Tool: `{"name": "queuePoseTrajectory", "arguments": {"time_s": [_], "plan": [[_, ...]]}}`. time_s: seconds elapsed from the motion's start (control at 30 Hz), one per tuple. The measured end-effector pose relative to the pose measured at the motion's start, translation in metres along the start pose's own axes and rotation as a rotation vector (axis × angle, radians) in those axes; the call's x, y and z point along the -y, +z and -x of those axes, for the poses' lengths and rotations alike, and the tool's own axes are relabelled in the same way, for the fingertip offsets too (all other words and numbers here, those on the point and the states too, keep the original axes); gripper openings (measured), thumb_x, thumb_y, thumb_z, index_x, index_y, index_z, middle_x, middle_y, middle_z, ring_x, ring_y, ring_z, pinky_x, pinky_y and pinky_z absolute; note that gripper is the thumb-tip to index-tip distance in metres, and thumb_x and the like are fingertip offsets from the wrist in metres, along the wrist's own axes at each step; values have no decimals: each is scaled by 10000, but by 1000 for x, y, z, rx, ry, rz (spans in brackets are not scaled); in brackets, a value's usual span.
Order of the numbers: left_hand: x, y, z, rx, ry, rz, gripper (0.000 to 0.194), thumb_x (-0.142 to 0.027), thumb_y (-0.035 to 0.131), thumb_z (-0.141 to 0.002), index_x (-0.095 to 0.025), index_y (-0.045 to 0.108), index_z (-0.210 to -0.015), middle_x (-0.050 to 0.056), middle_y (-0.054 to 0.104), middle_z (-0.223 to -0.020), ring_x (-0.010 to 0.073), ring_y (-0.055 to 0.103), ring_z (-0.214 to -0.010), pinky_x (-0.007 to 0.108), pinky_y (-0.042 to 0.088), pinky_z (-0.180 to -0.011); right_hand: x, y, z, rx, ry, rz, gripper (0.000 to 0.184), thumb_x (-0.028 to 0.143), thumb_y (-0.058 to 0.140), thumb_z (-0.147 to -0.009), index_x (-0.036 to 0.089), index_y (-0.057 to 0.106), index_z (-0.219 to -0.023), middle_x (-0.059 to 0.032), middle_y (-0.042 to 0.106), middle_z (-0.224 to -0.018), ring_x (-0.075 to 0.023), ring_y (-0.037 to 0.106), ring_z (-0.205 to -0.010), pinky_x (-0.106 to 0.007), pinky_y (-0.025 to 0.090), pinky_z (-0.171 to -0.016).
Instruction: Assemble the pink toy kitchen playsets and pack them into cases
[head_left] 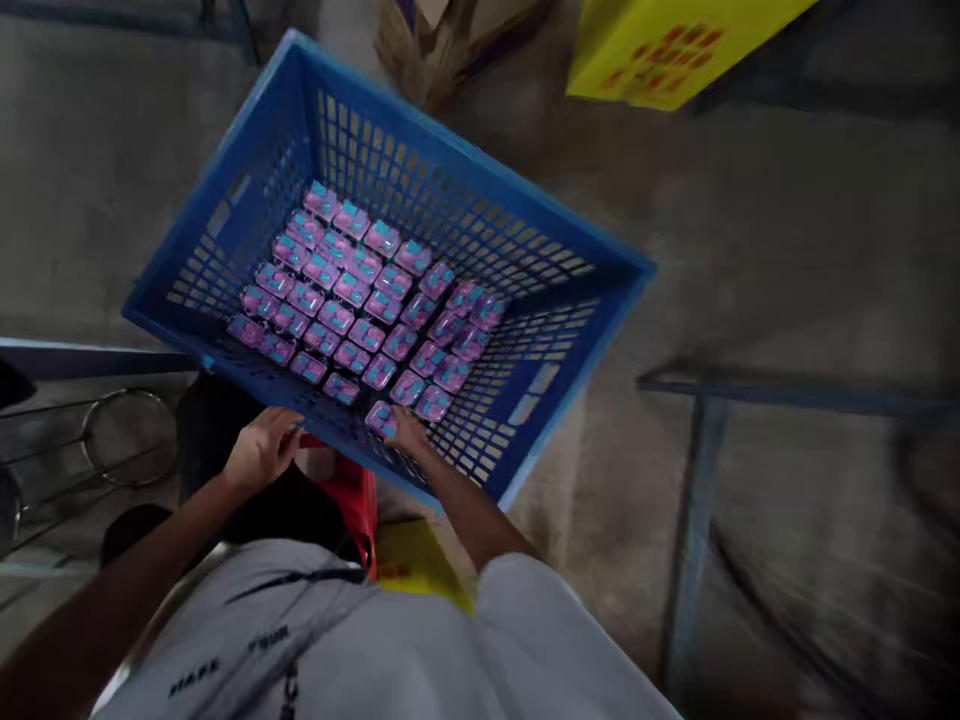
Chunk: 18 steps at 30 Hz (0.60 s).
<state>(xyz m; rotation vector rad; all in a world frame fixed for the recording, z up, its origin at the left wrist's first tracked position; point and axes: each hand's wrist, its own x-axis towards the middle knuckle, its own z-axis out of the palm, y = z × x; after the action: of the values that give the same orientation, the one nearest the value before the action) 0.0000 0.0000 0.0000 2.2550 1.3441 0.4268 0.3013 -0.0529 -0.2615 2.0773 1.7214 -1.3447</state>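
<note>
The left hand (261, 450), fingers loosely curled, is by the near rim of the blue crate (465, 152); whether it grips anything, I can't tell. Pink-and-blue packs (350, 289) lie in rows inside the crate. The right hand (409, 434) reaches over that rim to one pack (379, 418), its pinch unclear from here.

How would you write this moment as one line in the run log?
right hand: inside crate, at packs; left hand: by crate's near side, contact unclear; packs: rows inside crate; yellow box: beyond crate
</note>
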Motion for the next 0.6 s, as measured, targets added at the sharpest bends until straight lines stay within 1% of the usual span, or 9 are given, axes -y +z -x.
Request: {"name": "queuePoseTrajectory", "arguments": {"time_s": [0.1, 0.2, 0.27, 0.33, 0.4, 0.47, 0.5, 0.57, 0.6], "plan": [[5, -1, 10, -8, -35, 58, 171, -90, 576, -918, -163, 607, -1070, 85, 698, -958, 195, 669, -872, 317, 577, -766, 3, 21, -29, 35, 31, 3, 458, 384, 634, -961, 192, 544, -1367, -113, 545, -1418, -271, 586, -1227, -513, 525, -1014], [3, -7, 11, 37, -42, 88, 186, -82, 581, -915, -165, 596, -1080, 82, 700, -974, 184, 651, -875, 305, 564, -765, 2, 41, -53, 78, 45, -4, 492, 357, 665, -936, 188, 535, -1379, -119, 529, -1438, -283, 563, -1263, -525, 496, -1045], [-1, -12, 8, 73, -57, 93, 169, -86, 575, -920, -164, 593, -1069, 76, 699, -952, 175, 637, -844, 295, 554, -742, 0, 52, -66, 107, 44, -16, 636, 304, 754, -843, 177, 509, -1415, -136, 514, -1451, -297, 543, -1295, -507, 466, -1078], [-4, -16, 4, 93, -80, 98, 156, -93, 561, -931, -162, 592, -1068, 73, 699, -938, 169, 629, -827, 288, 548, -729, -1, 59, -76, 128, 34, -31, 833, 233, 832, -705, 181, 473, -1455, -145, 506, -1452, -296, 542, -1307, -452, 454, -1093], [-3, -18, 1, 99, -99, 103, 149, -101, 545, -941, -163, 595, -1068, 74, 702, -933, 167, 629, -823, 285, 547, -727, -1, 62, -83, 131, 18, -44, 930, 200, 856, -628, 208, 460, -1469, -133, 512, -1440, -280, 560, -1294, -399, 466, -1081], [0, -17, 0, 94, -114, 106, 134, -110, 531, -947, -163, 599, -1049, 73, 703, -920, 168, 627, -815, 288, 546, -730, -1, 59, -84, 120, -3, -42, 901, 214, 865, -634, 222, 481, -1449, -121, 528, -1424, -264, 573, -1281, -374, 488, -1059], [1, -15, 0, 90, -123, 103, 126, -116, 524, -948, -162, 601, -1037, 76, 704, -919, 172, 628, -821, 292, 547, -738, 0, 56, -83, 111, -18, -35, 841, 233, 861, -667, 211, 502, -1426, -121, 540, -1411, -263, 578, -1272, -381, 499, -1048], [-1, -8, 1, 91, -149, 91, 122, -136, 504, -955, -160, 606, -1017, 84, 706, -927, 182, 633, -846, 304, 548, -763, 12, 51, -76, 92, -74, -13, 628, 298, 802, -797, 185, 552, -1362, -118, 573, -1373, -260, 598, -1230, -423, 525, -1017], [-5, -3, 2, 99, -162, 83, 127, -145, 494, -957, -160, 609, -1010, 90, 707, -935, 187, 638, -864, 310, 549, -782, 23, 49, -71, 84, -125, -6, 519, 332, 747, -867, 175, 571, -1330, -113, 589, -1349, -255, 611, -1198, -444, 539, -995]]}}
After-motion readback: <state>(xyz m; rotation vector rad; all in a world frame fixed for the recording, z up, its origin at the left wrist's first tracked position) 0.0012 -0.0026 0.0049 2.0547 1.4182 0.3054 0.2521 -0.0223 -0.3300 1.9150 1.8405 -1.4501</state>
